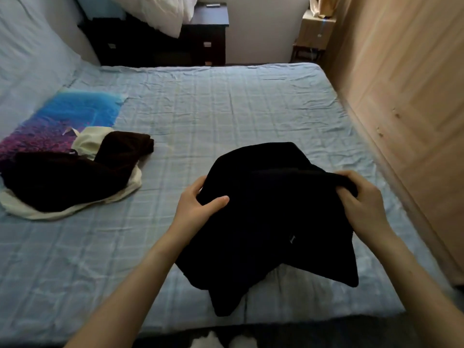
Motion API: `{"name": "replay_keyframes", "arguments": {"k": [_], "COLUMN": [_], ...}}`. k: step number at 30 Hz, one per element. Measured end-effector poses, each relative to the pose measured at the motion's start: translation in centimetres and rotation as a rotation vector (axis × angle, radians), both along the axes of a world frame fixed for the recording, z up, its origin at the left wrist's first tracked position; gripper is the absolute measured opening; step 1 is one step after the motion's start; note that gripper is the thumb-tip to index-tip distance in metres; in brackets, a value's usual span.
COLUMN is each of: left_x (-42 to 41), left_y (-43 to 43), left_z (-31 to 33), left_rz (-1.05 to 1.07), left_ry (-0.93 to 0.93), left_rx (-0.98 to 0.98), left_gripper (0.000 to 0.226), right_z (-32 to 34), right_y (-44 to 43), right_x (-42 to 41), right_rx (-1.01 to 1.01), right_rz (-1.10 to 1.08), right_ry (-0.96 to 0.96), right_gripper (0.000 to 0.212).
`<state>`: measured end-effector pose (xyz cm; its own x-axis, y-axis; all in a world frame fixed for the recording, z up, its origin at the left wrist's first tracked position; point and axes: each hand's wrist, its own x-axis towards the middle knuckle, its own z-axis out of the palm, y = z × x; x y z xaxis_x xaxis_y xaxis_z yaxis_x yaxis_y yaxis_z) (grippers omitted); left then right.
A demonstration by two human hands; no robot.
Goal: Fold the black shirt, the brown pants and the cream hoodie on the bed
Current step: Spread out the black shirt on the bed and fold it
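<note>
Three garments lie on the bed (226, 101): brown pants (62, 177) heaped over the cream hoodie (37, 212) at its left side, and the black shirt (263, 222) bunched near its front edge. The left hand (198, 204) and right hand (361, 199) each grip the shirt; an uneven pull could fold it crooked.

Home bedroom: bed (226, 101), nightstand (208, 28).

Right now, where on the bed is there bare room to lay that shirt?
Bare sheet lies between the brown pants and the black shirt, and beyond the shirt toward the nightstand. The left edge is crowded: pants heaped on the cream hoodie.
</note>
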<state>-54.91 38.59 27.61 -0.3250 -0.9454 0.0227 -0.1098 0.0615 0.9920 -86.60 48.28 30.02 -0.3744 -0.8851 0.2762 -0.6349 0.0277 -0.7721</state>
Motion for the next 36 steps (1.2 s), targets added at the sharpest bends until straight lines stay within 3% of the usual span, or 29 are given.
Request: {"name": "replay_keyframes", "arguments": {"k": [5, 11, 18, 24, 29, 33, 36], "left_x": [-2.2, -0.8, 1.9, -0.5, -4.8, -7.6, -9.5], "left_y": [0.1, -2.9, -13.6, -26.5, -33.1, -29.5, -21.2], "left_z": [-2.1, -7.0, -10.8, -12.1, -18.0, -25.6, -30.7], "left_rz": [-0.059, -0.097, -0.171, -0.076, 0.06, 0.001, -0.047], "left_ry": [-0.015, -0.174, -0.419, -0.643, -0.938, -1.146, -1.191], "left_rx": [0.02, -0.004, -0.104, -0.314, -0.433, -0.292, -0.222], "left_gripper": [0.035, 0.037, 0.043, 0.051, 0.063, 0.077, 0.069], "right_z": [-0.3, -4.0, -8.0, -12.2, -19.8, -26.6, -31.3], "right_y": [1.4, -1.7, -12.5, -24.9, -32.7, -32.4, -27.2], "right_x": [-2.4, -1.7, -1.9, -4.0, -5.9, -6.2, -4.0], "right_rx": [0.057, 0.184, 0.245, 0.251, 0.292, 0.483, 0.583], "right_rz": [-0.061, -0.068, -0.048, 0.021, 0.062, 0.106, 0.264], "right_ry": [-0.067, -0.082, 0.025, 0.072, 0.16, 0.394, 0.577], "right_gripper": [0.014, 0.013, 0.011, 0.015, 0.022, 0.057, 0.06]}}
